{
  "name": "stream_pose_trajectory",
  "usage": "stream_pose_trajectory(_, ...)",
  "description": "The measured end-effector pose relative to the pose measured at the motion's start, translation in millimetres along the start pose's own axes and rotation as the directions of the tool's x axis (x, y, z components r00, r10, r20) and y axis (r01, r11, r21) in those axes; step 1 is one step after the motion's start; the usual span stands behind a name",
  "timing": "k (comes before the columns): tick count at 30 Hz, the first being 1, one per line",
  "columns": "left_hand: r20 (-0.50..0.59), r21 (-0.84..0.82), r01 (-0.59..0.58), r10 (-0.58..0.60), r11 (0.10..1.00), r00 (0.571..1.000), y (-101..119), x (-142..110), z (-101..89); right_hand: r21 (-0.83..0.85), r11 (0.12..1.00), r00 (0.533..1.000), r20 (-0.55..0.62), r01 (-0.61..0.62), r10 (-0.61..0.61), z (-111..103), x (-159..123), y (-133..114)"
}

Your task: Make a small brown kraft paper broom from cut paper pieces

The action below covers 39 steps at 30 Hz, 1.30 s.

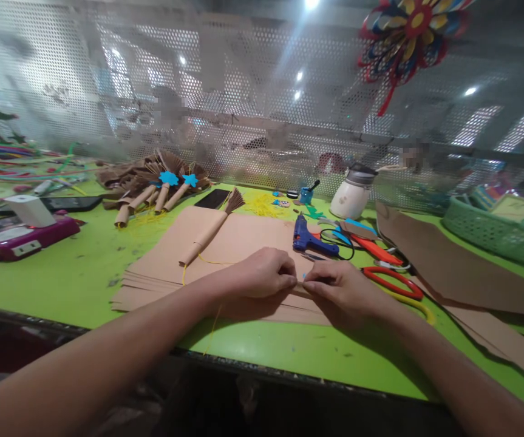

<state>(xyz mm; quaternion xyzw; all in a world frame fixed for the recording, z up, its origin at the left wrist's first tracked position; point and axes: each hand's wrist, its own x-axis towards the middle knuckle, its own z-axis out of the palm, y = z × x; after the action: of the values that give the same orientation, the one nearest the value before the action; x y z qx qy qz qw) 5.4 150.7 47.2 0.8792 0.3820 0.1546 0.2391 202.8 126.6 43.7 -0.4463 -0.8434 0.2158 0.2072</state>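
My left hand [262, 273] and my right hand [343, 288] are close together over a stack of brown paper sheets [262, 230]. Thumb and fingers are pinched on both. A thin brown paper strip [306, 292] runs between the fingertips, mostly hidden by them. Left of my hands, a rolled paper tube with a fringed end [209, 235] lies slanted on the sheets, yellow string [214, 262] trailing from it. Just beyond my right hand rests a blue glue gun [307, 238]. Scissors with orange and yellow handles [393, 284] lie beside my right wrist.
Several fringed paper rolls with blue cutouts [168, 179] lie at the back left. A purple power strip [29, 238] sits far left, and a phone [214, 198] lies behind the sheets. To the right are a white jug [351, 195], brown paper [453, 261] and a green basket [493, 233].
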Motion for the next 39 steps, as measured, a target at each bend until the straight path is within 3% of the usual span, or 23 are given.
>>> stream_pose_trajectory(3, -0.012, 0.074, -0.042, 0.043, 0.996, 0.999, -2.7, 1.4, 1.7, -0.019, 0.999, 0.999, -0.023, 0.034, -0.034, 2.4, 1.2, 1.6)
stream_pose_trajectory(8, 0.005, 0.061, -0.026, 0.026, 0.998, 1.000, -5.4, 4.0, 3.1, -0.083, 0.989, 0.992, -0.038, 0.119, -0.123, 6.1, 4.2, 6.1)
stream_pose_trajectory(21, -0.061, 0.219, -0.174, 0.192, 0.960, 0.979, -8.5, 7.8, 11.7, -0.176, 0.946, 0.957, -0.058, 0.271, -0.285, 10.2, 6.9, 10.5)
stream_pose_trajectory(31, 0.010, 0.190, -0.173, 0.175, 0.966, 0.985, -8.7, 0.3, 4.3, -0.212, 0.955, 0.976, -0.030, 0.206, -0.217, 4.7, 3.0, 6.5)
stream_pose_trajectory(39, -0.009, 0.311, -0.179, 0.191, 0.933, 0.981, -10.2, -2.8, 1.4, -0.268, 0.945, 0.982, 0.024, 0.188, -0.188, 0.6, -1.7, 2.6)
